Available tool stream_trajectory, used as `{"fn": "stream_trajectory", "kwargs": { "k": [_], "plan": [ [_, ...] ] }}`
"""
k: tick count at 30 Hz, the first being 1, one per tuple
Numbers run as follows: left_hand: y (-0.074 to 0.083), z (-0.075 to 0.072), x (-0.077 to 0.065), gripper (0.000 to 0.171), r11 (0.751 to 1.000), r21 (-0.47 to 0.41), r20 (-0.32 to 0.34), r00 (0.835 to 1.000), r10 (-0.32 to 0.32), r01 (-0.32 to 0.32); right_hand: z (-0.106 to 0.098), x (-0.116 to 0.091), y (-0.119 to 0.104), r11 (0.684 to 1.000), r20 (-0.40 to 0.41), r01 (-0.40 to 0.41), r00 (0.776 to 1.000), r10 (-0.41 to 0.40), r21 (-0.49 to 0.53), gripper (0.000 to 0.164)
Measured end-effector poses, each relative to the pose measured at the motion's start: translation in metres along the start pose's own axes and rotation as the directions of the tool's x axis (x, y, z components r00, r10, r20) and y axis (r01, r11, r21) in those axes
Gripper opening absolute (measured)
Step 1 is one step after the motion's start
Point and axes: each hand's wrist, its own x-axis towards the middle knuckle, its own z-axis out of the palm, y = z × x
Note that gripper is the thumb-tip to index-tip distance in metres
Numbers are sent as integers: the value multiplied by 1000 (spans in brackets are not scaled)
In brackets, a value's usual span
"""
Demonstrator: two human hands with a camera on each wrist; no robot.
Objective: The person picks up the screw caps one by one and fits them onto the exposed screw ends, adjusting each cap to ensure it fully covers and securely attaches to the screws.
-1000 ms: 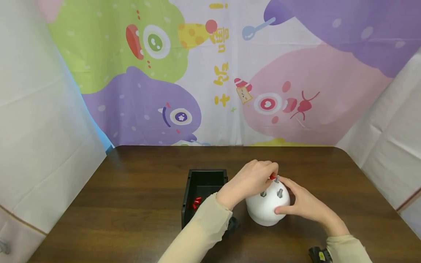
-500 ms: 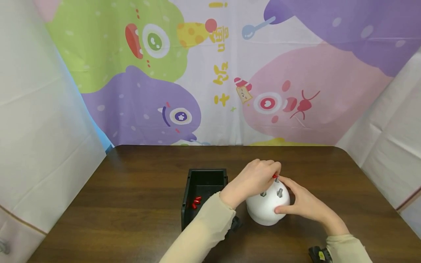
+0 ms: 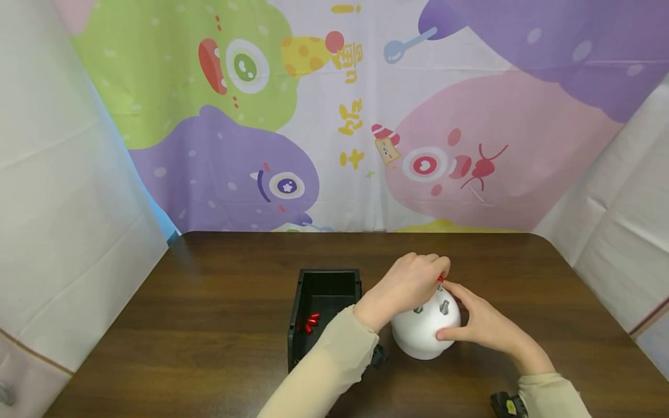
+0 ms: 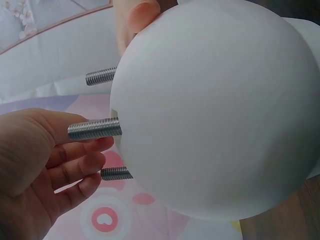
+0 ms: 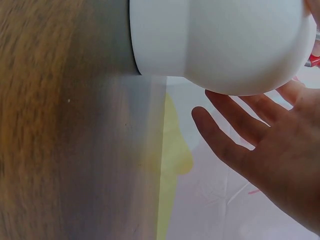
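Note:
A white, rounded body stands on the table with several threaded metal bolts sticking out of it. My right hand holds it from the right, thumb on the near side and fingers on the far side; in the right wrist view those fingers are spread along its curve. My left hand reaches over the top and pinches a small red cap. The cap is at the tip of the far bolt; whether it is threaded on cannot be told. The left wrist view does not show the cap.
Left of the white body is a black tray with several red caps in it; my left forearm covers its near right part. A dark device is at my right wrist. A cartoon-print curtain hangs behind the table.
My left hand has shifted slightly right with the red cap, which now lines up over the far bolt's tip. The right hand and the white body have stayed still.

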Motion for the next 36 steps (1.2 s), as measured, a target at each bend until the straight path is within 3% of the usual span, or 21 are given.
{"fn": "stream_trajectory", "kwargs": {
  "k": [23, 36],
  "plan": [
    [5, 3, 4, 11, 999, 30, 6, 999, -33, 33, 0, -1, 1, 998, -18, 27, 999, -28, -54, 88],
    [7, 2, 5, 10, 998, 61, -25, 999, -21, 22, 0, 0, 2, 999, -12, 31, 999, -32, -36, 86]
  ]
}}
